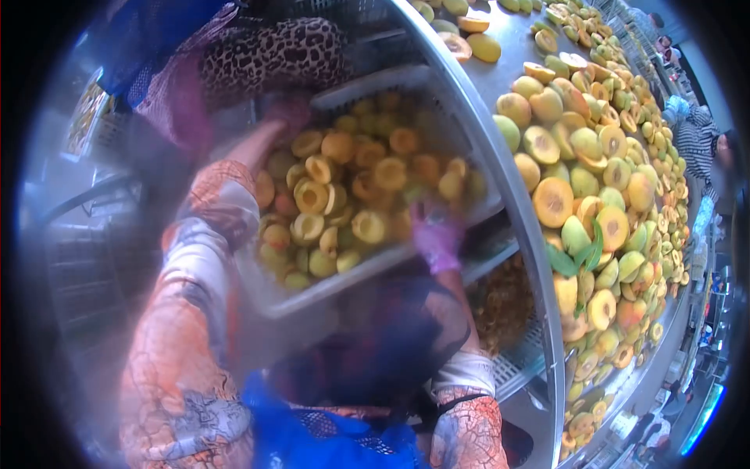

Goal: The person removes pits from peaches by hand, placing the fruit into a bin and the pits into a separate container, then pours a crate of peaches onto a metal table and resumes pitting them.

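A pale plastic crate [355,275] sits tilted in front of me, filled with halved, pitted yellow fruit that looks like peach halves [312,197]. At the crate's far left corner is my gloved left hand [291,114]; it is blurred and its fingers are hard to make out. My right hand [437,236], in a purple glove, reaches over the near right rim. Its fingers curl down by the peach halves there, and blur hides what they grip. Both forearms wear orange and white patterned sleeves.
A metal table with a raised edge [500,117] curves along my right, heaped with peach halves [613,227] and a few green leaves [590,248]. Below it, another crate [508,367] holds brown matter. Across from me stands a person in leopard-print cloth [273,55]. Others work at the far right.
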The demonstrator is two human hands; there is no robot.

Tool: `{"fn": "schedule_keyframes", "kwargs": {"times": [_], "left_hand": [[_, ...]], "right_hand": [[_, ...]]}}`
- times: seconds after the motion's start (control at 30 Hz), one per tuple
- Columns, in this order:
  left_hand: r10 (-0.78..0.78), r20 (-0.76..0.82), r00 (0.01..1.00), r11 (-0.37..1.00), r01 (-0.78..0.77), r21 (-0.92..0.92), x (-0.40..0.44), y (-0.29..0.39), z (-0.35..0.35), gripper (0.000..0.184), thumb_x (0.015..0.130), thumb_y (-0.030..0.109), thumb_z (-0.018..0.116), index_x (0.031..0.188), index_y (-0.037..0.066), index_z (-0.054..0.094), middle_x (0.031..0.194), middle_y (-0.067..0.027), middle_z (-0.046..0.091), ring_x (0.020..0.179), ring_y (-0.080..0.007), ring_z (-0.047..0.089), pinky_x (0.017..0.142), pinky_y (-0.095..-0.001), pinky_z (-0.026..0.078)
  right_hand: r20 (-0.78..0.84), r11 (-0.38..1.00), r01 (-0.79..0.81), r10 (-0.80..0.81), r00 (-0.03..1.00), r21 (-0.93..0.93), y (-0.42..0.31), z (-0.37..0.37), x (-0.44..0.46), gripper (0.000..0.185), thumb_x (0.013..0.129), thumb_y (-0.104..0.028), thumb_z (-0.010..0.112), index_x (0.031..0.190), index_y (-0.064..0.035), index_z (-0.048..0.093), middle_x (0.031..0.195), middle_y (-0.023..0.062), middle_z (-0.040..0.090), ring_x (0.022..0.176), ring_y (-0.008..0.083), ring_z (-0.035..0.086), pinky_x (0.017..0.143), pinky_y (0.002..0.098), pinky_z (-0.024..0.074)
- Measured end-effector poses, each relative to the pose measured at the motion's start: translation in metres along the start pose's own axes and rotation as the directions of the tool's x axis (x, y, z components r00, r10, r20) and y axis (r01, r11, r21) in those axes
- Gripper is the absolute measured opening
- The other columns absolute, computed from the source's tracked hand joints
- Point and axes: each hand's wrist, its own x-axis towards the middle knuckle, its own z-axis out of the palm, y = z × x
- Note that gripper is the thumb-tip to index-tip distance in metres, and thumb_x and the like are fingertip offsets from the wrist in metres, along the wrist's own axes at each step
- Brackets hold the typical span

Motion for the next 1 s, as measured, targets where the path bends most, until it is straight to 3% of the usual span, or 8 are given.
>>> {"fn": "schedule_keyframes", "kwargs": {"times": [0.13,0.23,0.33,0.47,0.57,0.7,0.8,1.0], "left_hand": [[0.251,-0.042,0.967,0.968,-0.252,-0.014,-0.035,0.007,-0.036,0.04,0.083,0.037,0.053,0.107,0.006,0.06,0.102,-0.0187,0.063,0.091,-0.0336,0.062,0.079,-0.0441,0.048],[0.239,-0.204,0.949,0.97,-0.227,0.083,0.029,-0.018,0.002,0.04,0.083,0.036,0.053,0.109,0.007,0.06,0.1,-0.0176,0.063,0.089,-0.0313,0.062,0.077,-0.0427,0.048],[0.239,-0.175,0.955,0.96,-0.206,0.188,-0.012,-0.035,0.007,0.037,0.084,0.037,0.052,0.106,0.008,0.059,0.096,-0.0152,0.064,0.083,-0.0297,0.063,0.07,-0.0419,0.049],[0.305,-0.252,0.918,0.948,-0.317,-0.005,-0.034,-0.004,-0.026,0.041,0.082,0.04,0.052,0.104,0.006,0.061,0.099,-0.0164,0.064,0.08,-0.0304,0.063,0.067,-0.0424,0.05],[0.587,-0.436,0.683,0.788,-0.356,0.502,0.057,-0.082,0.093,0.04,0.081,0.041,0.054,0.102,0.008,0.062,0.089,-0.0117,0.066,0.072,-0.0274,0.063,0.06,-0.0408,0.049],[0.186,0.062,0.981,0.981,-0.181,-0.075,-0.029,0.003,-0.041,0.034,0.083,0.037,0.054,0.1,0.009,0.063,0.101,-0.0172,0.064,0.093,-0.0336,0.062,0.078,-0.041,0.049],[0.31,-0.279,0.909,0.95,-0.283,0.132,-0.023,-0.019,-0.015,0.033,0.082,0.036,0.057,0.101,0.01,0.062,0.094,-0.0175,0.064,0.088,-0.0332,0.063,0.075,-0.0398,0.05],[0.234,-0.065,0.97,0.964,-0.241,-0.117,-0.012,-0.011,-0.024,0.039,0.08,0.027,0.058,0.116,0.011,0.054,0.092,-0.0163,0.062,0.084,-0.0349,0.06,0.077,-0.0443,0.049]], "right_hand": [[0.199,0.98,-0.2,0.194,0.961,0.013,-0.006,-0.011,-0.02,0.036,0.089,-0.041,0.045,0.105,-0.0133,0.061,0.095,0.0162,0.065,0.093,0.0353,0.06,0.082,0.0435,0.0457],[-0.377,0.969,0.09,-0.173,0.91,-0.229,0.013,0.019,-0.001,0.033,0.087,-0.04,0.05,0.101,-0.0136,0.064,0.089,0.0164,0.065,0.086,0.0373,0.062,0.077,0.0444,0.0481],[0.117,0.971,-0.237,0.238,0.964,-0.021,-0.015,-0.001,0.008,0.03,0.086,-0.037,0.052,0.098,-0.0133,0.066,0.086,0.0143,0.066,0.079,0.0374,0.063,0.073,0.0459,0.0491],[0.053,0.972,-0.216,0.221,0.974,-0.09,-0.01,-0.012,-0.014,0.03,0.087,-0.037,0.05,0.089,-0.0109,0.065,0.077,0.0153,0.065,0.069,0.035,0.063,0.064,0.0442,0.0495],[-0.121,0.988,-0.08,0.064,0.991,-0.133,0.0,0.011,0.004,0.03,0.087,-0.036,0.051,0.084,-0.0094,0.064,0.071,0.0139,0.064,0.066,0.0355,0.063,0.062,0.0447,0.0495],[-0.05,0.99,-0.135,0.133,0.99,-0.042,-0.018,-0.005,-0.014,0.031,0.087,-0.038,0.05,0.092,-0.0109,0.063,0.084,0.0153,0.064,0.074,0.0367,0.062,0.067,0.0454,0.0496],[0.05,0.976,-0.17,0.178,0.983,-0.134,-0.023,0.0,0.006,0.034,0.087,-0.042,0.048,0.096,-0.0118,0.062,0.095,0.0163,0.061,0.083,0.0362,0.061,0.074,0.0447,0.049],[0.132,0.977,-0.138,0.161,0.978,-0.165,-0.03,-0.011,0.014,0.046,0.09,-0.046,0.042,0.115,-0.0116,0.059,0.104,0.0204,0.062,0.093,0.0364,0.062,0.083,0.0454,0.0478]]}}
